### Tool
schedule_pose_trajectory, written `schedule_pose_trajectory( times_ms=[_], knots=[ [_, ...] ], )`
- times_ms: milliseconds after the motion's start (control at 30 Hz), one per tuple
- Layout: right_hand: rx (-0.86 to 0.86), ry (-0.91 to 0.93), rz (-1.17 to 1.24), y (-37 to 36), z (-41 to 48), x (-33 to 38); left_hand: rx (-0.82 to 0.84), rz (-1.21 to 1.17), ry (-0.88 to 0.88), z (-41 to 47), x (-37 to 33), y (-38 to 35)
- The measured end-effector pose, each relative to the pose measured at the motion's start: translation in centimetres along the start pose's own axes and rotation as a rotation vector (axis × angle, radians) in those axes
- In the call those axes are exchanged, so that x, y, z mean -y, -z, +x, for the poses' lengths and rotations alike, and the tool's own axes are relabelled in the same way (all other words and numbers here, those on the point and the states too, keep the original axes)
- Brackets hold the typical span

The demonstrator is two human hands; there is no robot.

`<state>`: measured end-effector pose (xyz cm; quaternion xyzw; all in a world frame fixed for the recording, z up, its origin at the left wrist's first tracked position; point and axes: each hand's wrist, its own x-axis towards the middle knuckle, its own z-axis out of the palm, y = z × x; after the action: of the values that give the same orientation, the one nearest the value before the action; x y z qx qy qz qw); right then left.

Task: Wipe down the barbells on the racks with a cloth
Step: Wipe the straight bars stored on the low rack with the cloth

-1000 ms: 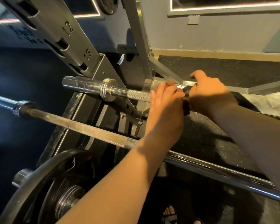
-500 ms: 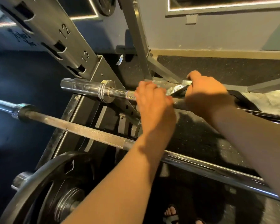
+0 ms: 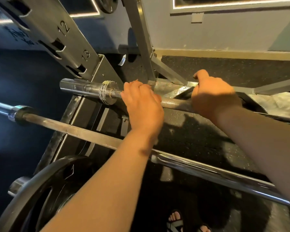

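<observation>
Dark rubber floor (image 3: pixel 208 72) meets a grey wall. Just below the rack post (image 3: pixel 57 36) marked 12 and 13 runs a barbell (image 3: pixel 174 102). The left hand (image 3: pixel 141 104) and right hand (image 3: pixel 213 96) both curl round it, the left nearest the post. A second barbell (image 3: pixel 90 135) lies further from the post.

Single head-worn wide-angle view, looking steeply down and forward onto the upper barbell (image 3: pixel 174 103), from close above it. Wall base (image 3: pixel 224 54) lies beyond that barbell at frame top. Sandalled feet (image 3: pixel 175 218) sit nearer than it, at bottom edge.
</observation>
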<state>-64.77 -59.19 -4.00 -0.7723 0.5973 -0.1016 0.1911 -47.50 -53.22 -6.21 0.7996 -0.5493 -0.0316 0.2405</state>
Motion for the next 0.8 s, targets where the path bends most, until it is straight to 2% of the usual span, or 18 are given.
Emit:
schedule_pose_trajectory(
  times_ms=[67,200,267,367,467,600,700,767,800],
  knots=[
    [0.043,-0.037,0.000,0.3,0.3,0.2,0.002,-0.014,-0.089,-1.2,-1.5,-1.0],
    [0.043,-0.111,-0.011,0.3,0.8,0.1,0.168,0.132,-0.430,-2.3,-1.4,-0.3],
    [0.030,-0.109,-0.022,0.2,0.9,-0.1,0.164,0.024,-0.388,-1.8,-0.2,0.9],
    [0.004,-0.096,-0.048,0.2,1.0,-0.3,0.073,-0.074,-0.198,-0.4,1.5,1.5],
    [-0.058,-0.045,-0.051,0.2,1.1,-0.4,0.027,-0.088,-0.087,-1.0,-0.4,0.3],
    [-0.117,-0.006,-0.115,-0.1,1.5,-0.2,0.103,0.050,-0.301,-3.3,-4.2,-2.1],
    [-0.159,0.036,-0.144,-0.1,1.6,-0.1,0.200,0.009,-0.458,-2.6,-3.6,-1.3],
    [-0.211,0.096,-0.160,-0.2,1.5,-0.3,0.251,-0.025,-0.461,-1.9,-2.5,0.3],
    [-0.237,0.130,-0.170,-0.1,1.4,-0.4,0.253,-0.050,-0.397,-1.3,-1.6,0.8]
  ],
)
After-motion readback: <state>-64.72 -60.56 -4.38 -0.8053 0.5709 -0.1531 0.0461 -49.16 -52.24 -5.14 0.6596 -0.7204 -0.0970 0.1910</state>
